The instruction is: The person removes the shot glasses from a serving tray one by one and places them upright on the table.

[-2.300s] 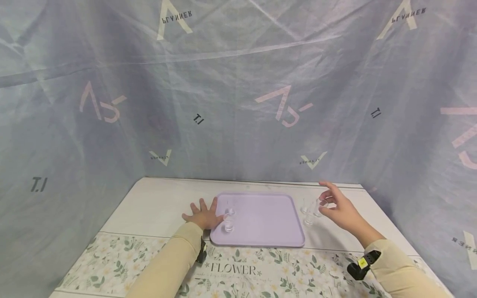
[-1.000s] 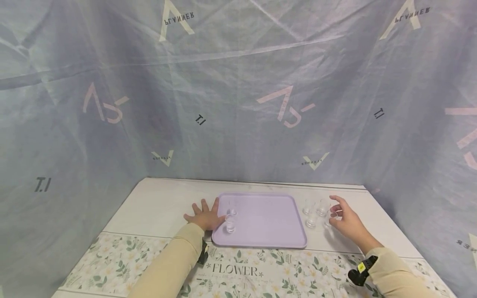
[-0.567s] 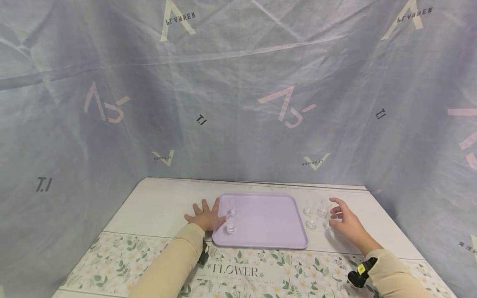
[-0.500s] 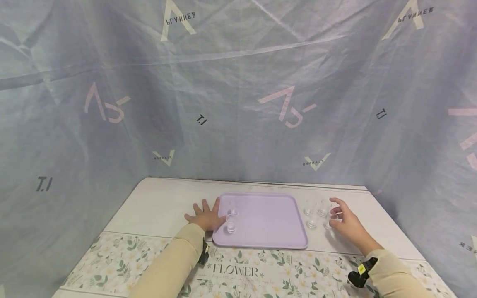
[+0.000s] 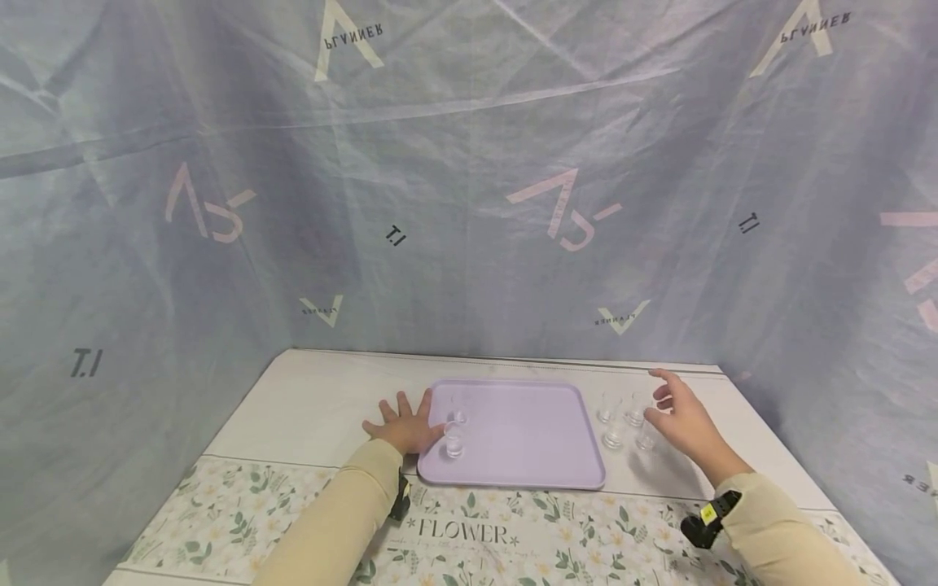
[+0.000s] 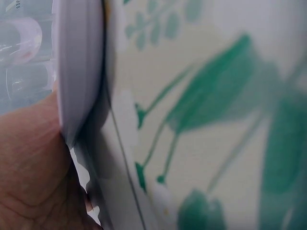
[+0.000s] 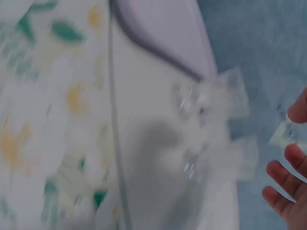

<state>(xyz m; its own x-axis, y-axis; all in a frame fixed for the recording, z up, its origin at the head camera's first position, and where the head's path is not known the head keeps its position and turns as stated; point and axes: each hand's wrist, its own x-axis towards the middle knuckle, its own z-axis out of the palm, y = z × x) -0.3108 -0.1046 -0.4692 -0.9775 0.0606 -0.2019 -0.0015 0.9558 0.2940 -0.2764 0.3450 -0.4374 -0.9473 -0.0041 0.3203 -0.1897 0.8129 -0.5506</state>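
Just right of the lilac tray, four small clear glasses stand upright in a cluster on the pale table. The right hand hovers above their right side with fingers spread and loosely bent, holding nothing; the right wrist view is blurred, showing the glasses beside fingertips. Two more glasses stand on the tray near its left edge. The left hand lies flat on the table, fingers spread, touching the tray's left rim. A floral mat printed "FLOWER" covers the near side of the table. Grey cloth hangs behind.
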